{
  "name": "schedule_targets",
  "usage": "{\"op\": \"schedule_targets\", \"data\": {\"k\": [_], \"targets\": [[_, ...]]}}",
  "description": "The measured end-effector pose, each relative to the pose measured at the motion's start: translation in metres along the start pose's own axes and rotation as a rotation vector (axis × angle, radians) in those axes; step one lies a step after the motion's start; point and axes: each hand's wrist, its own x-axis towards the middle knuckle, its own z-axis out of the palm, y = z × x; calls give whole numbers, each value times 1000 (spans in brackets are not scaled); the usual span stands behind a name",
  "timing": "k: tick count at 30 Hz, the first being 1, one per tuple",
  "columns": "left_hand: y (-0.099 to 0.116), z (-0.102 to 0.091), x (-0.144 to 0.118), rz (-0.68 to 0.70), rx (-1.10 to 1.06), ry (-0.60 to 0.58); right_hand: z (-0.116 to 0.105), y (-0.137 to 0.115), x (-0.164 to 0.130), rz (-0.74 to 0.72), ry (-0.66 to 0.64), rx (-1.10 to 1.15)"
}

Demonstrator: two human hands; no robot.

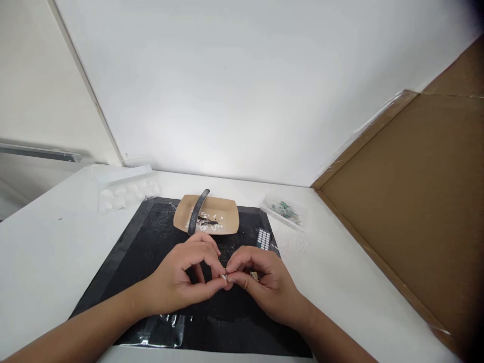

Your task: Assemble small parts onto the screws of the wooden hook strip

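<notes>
My left hand [191,275] and my right hand [262,282] meet fingertip to fingertip over the black mat [215,333]. Between their pinched thumbs and forefingers is a small pale piece [224,277], shaped somewhat like a false nail; it is too small to make out fully. A second small gold-and-cream piece [254,276] rests inside the curled fingers of my right hand. Just beyond the hands stands a brown paper tray [230,209] with small white bits and dark scraps in it. Across its left side leans a curved dark nail file [197,212].
Right of the tray, a card of white oval stickers [263,239] lies at the mat's edge. A clear plastic box [285,213] with green pieces and a faint clear sheet [293,243] are beyond. Clear packaging [128,191] sits back left. Cardboard [408,201] borders the right.
</notes>
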Motion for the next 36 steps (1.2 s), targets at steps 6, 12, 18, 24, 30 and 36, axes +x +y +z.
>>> {"op": "schedule_targets", "data": {"k": [6, 12, 18, 24, 30, 36], "targets": [[2, 1, -1, -154, -60, 34, -1, 1, 0, -136, 100, -132], [2, 2, -3, -225, -106, 20, -2, 2, 0, -289, 115, -239], [1, 3, -4, -302, -179, 19, -4, 4, 0, -345, 98, -229], [2, 3, -4, -307, -164, 19, -6, 6, -1, -359, 71, -249], [0, 5, -4, -163, -19, 38, -5, 8, -1, -384, 72, -295], [-3, 6, -6, 32, 165, 62, -2, 2, 0, -286, 53, -278]]}}
